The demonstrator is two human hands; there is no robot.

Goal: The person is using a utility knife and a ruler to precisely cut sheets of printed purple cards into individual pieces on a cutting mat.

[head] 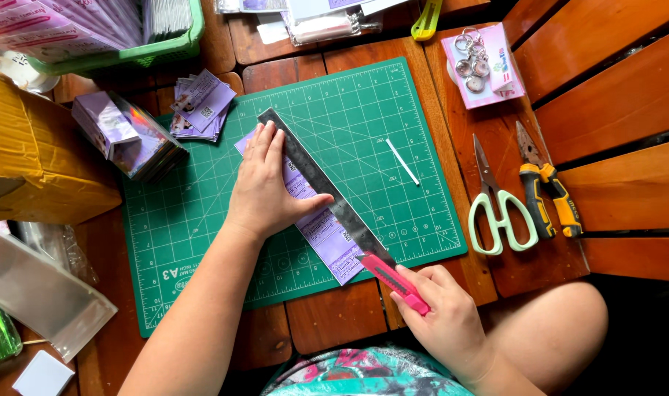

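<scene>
A slatted wooden table (422, 88) carries a green cutting mat (202, 242) at centre — right of it lie scissors (495, 205), pliers (543, 194) and a pink packet (506, 81). Left sit a yellow parcel (34, 154), a green basket (158, 48), purple cards (202, 106) — clear bags (41, 293) nearer.

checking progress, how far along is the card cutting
Done: a pile of cut purple cards lies at the green cutting mat's corner. In hand: left hand presses a steel ruler on a purple printed sheet; right hand holds a pink craft knife at the ruler's near end. Left: the sheet's remaining cuts.
</scene>
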